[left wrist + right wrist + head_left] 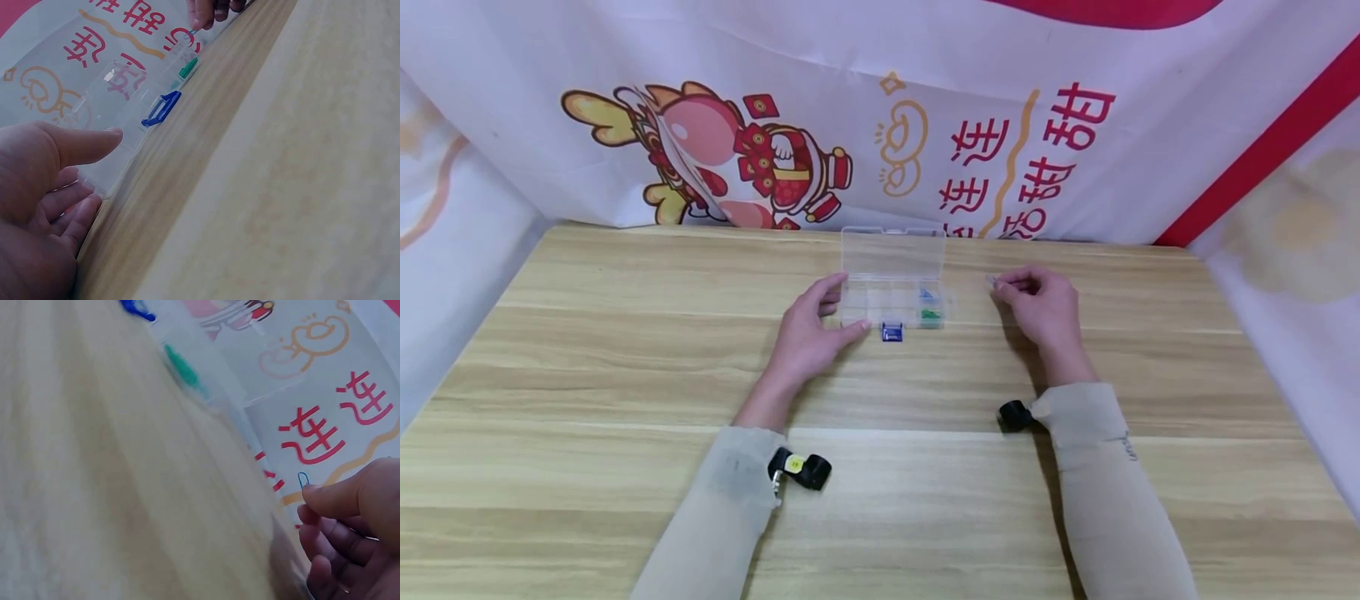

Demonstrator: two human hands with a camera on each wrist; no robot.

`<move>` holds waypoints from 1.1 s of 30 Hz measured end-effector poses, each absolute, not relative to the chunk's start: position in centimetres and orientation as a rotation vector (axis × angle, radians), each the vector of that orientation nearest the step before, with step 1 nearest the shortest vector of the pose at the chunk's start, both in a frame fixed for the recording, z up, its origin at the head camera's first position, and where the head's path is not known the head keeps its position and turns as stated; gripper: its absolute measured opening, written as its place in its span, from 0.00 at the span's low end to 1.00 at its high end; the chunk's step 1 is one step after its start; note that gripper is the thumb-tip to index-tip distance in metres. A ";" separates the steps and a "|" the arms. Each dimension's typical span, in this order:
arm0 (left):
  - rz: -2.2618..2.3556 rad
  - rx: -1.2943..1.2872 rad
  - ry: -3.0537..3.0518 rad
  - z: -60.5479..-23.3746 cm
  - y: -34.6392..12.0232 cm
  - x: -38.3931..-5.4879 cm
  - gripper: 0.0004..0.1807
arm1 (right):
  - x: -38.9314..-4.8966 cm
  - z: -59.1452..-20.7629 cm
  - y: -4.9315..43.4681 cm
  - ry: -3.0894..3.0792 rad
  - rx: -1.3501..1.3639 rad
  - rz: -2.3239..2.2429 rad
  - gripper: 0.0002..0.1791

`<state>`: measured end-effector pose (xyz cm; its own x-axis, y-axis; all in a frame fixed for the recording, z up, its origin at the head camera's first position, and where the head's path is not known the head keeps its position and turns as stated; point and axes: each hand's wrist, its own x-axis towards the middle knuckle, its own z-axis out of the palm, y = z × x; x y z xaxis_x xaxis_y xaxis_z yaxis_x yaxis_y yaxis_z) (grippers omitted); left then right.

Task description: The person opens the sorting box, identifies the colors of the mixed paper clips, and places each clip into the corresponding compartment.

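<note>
A clear plastic compartment box stands on the table with its lid raised at the back. Green pieces lie in its front right compartment, blue ones in the compartment behind. A blue latch juts from the front edge. My left hand grips the box's left end, thumb at the front and fingers round the side. Right of the box, my right hand pinches a small blue paper clip between thumb and forefinger, just off the table's back part.
Behind the wooden table hangs a white printed cloth with cartoon figures and red characters. The raised lid stands close to it. Each sleeve carries a black wrist camera, the left one and the right one.
</note>
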<state>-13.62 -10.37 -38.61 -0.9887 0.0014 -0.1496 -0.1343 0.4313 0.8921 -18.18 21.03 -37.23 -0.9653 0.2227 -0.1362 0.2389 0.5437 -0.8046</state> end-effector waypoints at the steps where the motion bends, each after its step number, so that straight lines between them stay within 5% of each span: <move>1: 1.604 -0.120 2.549 -38.6 -10.4 -13.6 0.45 | -18.1 -37.0 21.0 2.709 0.421 -1.480 0.14; 33: 1.602 -0.100 2.573 -38.8 -10.3 -13.7 0.44 | -18.0 -37.3 15.5 2.602 0.157 -1.594 0.09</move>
